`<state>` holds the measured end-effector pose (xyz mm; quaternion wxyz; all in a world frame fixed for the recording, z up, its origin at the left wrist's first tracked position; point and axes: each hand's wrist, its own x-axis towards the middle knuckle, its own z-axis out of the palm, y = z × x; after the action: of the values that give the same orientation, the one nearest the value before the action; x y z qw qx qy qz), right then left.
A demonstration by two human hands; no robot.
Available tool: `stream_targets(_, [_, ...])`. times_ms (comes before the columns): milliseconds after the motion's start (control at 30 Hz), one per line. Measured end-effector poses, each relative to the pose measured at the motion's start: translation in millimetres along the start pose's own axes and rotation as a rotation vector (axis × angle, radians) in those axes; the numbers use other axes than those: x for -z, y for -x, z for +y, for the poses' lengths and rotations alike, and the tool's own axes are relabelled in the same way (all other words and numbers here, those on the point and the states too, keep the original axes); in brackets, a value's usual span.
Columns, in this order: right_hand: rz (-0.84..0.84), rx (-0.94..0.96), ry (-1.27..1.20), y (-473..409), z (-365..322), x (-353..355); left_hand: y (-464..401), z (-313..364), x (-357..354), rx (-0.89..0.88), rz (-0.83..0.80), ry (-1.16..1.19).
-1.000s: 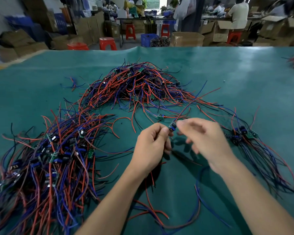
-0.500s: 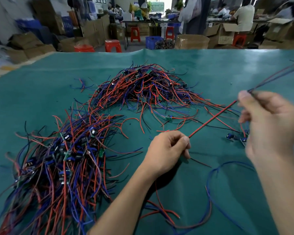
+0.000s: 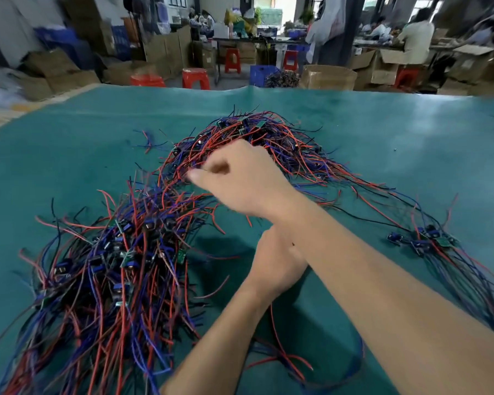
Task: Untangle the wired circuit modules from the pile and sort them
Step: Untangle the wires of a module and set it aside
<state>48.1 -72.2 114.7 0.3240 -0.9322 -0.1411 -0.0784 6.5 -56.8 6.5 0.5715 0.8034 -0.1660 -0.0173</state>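
A tangled pile of red, blue and black wired modules (image 3: 283,143) lies at the middle of the green table. My right hand (image 3: 240,183) reaches across over it, fingers curled, fingertips pinching into the wires at its left side; the hand is blurred. My left hand (image 3: 274,260) lies lower, under my right forearm, and its fingers are hidden. Red and blue wires (image 3: 285,354) trail from below it toward me. A big heap of modules (image 3: 111,269) sits at the left, and a small laid-out group (image 3: 428,240) at the right.
The green table cover (image 3: 382,132) stretches to a far edge. Beyond it stand red stools (image 3: 196,78), cardboard boxes (image 3: 328,76), a blue crate (image 3: 261,74) and seated people at far benches.
My right hand, which had pulled a wire out to the right, has swung back left across my left arm into the middle pile. My left hand stays near the same spot.
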Motion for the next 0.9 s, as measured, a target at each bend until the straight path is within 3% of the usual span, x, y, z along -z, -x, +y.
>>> stream_targets(133, [-0.014, -0.266, 0.332, -6, 75, 6, -8, 0, -5, 0.020, 0.014, 0.068])
stream_targets(233, [-0.036, -0.428, 0.357, 2, 112, 14, -11, -5, -8, 0.019, 0.028, 0.039])
stream_targets(433, [-0.011, -0.375, 0.297, 9, 123, 41, -11, -6, -7, 0.038, 0.095, 0.110])
stream_targets(633, [0.394, -0.290, 0.105, 42, 104, 73, -9, -3, -7, 0.018, 0.083, 0.241])
stream_targets(833, [0.404, -0.236, -0.024, 77, 98, 22, -8, 2, -4, 0.002, 0.069, 0.240])
stream_targets(900, [0.402, -0.275, -0.237, 85, 107, 12, -9, 0, -4, 0.023, 0.103, 0.207])
